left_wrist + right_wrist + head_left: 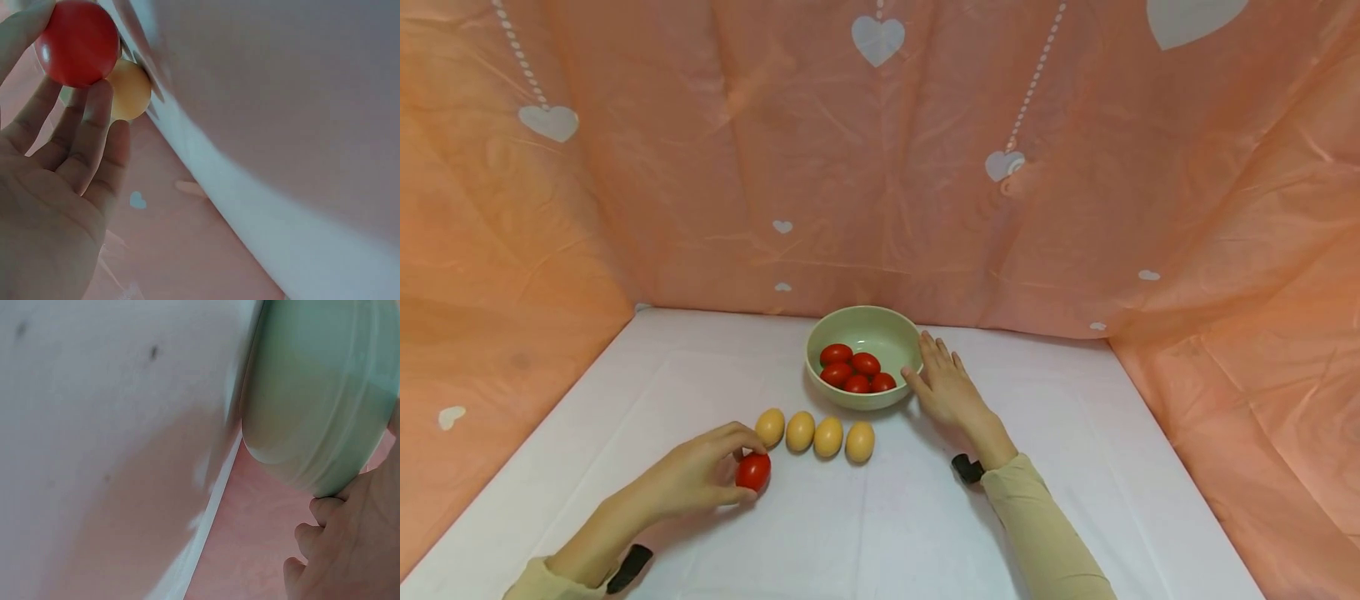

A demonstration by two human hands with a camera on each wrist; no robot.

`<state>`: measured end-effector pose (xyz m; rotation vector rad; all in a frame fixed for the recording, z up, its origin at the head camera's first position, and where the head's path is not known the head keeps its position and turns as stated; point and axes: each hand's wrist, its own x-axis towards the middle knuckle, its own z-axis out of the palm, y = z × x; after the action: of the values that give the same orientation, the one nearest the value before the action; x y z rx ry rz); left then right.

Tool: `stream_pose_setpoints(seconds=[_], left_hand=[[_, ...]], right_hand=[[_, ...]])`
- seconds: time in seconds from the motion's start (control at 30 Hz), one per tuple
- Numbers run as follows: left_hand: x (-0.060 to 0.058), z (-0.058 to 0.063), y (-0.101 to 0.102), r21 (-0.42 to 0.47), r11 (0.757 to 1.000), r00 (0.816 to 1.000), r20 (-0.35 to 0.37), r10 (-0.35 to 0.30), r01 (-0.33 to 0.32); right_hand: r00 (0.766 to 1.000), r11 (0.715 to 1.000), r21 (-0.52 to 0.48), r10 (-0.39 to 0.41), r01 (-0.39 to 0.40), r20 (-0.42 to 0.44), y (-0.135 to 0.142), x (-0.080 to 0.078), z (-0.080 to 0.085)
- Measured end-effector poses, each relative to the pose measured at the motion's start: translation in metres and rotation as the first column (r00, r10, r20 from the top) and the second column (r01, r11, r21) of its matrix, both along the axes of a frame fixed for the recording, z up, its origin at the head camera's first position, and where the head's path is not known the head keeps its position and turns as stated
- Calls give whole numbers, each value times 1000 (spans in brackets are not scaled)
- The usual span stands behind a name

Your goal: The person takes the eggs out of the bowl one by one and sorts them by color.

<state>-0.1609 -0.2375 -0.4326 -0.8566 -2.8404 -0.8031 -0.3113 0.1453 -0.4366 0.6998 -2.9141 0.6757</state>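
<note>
In the head view my left hand pinches a glossy red egg between thumb and fingers, at the left end of a row of yellow eggs. The left wrist view shows this red egg at the fingertips, with a yellow egg just behind it. My right hand rests against the right side of a pale green bowl, fingers fairly straight and thumb at the rim. Several red eggs lie inside the bowl, gathered toward its left and front. In the right wrist view the bowl's outer wall meets the hand.
A white cloth covers the table. Pink-orange curtains with pale hearts hang at the back and both sides. The bowl stands near the table's back edge, behind the row of yellow eggs. Each wrist wears a black device.
</note>
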Motion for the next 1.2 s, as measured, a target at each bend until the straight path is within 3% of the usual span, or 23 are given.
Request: stream_pose_setpoints(seconds=[0.37, 1.2], left_hand=[[2, -4, 1, -7, 1000, 1000, 22, -2, 2], [4, -3, 4, -48, 999, 998, -58, -2, -1]], right_hand=[[1000, 1000, -1, -3, 3, 10, 0, 0, -1], [1000, 1000, 5, -2, 2, 12, 1, 0, 0]])
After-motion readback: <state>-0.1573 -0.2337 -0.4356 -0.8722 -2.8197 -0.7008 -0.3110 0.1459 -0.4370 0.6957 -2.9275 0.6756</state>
